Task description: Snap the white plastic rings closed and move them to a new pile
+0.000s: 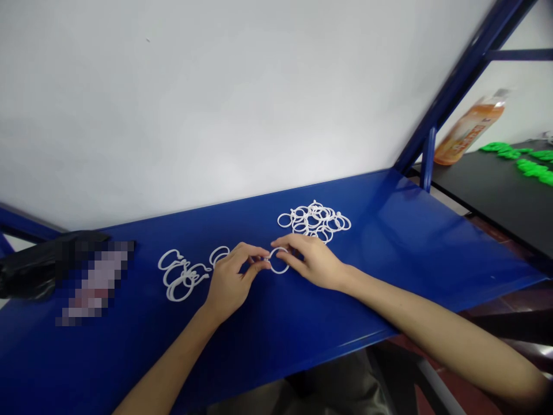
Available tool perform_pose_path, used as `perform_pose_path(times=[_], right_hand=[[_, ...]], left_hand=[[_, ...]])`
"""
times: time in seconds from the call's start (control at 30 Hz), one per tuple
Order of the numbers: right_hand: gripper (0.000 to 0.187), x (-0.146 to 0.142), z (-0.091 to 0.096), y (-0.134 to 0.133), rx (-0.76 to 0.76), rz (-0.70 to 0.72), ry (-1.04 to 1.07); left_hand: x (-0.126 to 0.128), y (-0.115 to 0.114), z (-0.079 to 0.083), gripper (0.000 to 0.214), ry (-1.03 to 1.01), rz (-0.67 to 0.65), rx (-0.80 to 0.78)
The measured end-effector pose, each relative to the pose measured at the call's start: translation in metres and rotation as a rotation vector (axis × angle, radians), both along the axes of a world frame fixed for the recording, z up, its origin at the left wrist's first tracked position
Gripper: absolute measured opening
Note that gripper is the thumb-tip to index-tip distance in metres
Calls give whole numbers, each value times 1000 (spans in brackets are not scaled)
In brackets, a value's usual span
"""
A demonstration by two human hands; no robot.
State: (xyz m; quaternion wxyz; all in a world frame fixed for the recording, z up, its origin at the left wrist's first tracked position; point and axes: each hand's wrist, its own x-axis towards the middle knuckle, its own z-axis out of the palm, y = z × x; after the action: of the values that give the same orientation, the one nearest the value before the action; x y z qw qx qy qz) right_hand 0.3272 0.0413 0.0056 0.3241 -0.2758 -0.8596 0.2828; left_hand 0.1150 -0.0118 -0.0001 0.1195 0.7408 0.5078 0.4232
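Observation:
Both my hands meet over a blue shelf [389, 259] on one white plastic ring [279, 261]. My left hand [231, 280] pinches the ring's left side with curled fingers. My right hand [311, 259] grips its right side and top, fingers closed round it. A heap of several white rings [315, 221] lies just behind my right hand. To the left of my left hand lies a smaller group of white rings [181, 275], with one more ring [218, 254] showing beside my left knuckles.
A black bag [38, 268] and a blurred-out item [93, 282] lie at the shelf's left end. A white wall rises behind. To the right, past a blue upright [458, 80], a black table [488, 190] carries an orange bottle [470, 127] and green pieces [525, 158].

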Motion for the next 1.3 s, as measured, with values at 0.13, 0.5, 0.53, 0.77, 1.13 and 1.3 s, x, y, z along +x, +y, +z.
perform_pose_path(times=[0.13, 0.5, 0.53, 0.77, 1.13, 1.3], right_hand=[[10, 0, -1, 1, -63, 86, 42], [11, -1, 2, -4, -15, 52, 64], [11, -1, 2, -4, -15, 47, 64], [12, -1, 2, -5, -14, 53, 8], [27, 4, 2, -2, 165, 178, -108], [25, 10, 4, 14, 240, 35, -200]], left_hand=[[2, -1, 1, 3, 16, -39, 105], [7, 0, -1, 17, 38, -71, 262], [6, 0, -1, 18, 38, -75, 269], [6, 1, -3, 24, 85, -72, 302], [6, -3, -4, 18, 131, -42, 233], [-6, 8, -4, 14, 376, 57, 118]])
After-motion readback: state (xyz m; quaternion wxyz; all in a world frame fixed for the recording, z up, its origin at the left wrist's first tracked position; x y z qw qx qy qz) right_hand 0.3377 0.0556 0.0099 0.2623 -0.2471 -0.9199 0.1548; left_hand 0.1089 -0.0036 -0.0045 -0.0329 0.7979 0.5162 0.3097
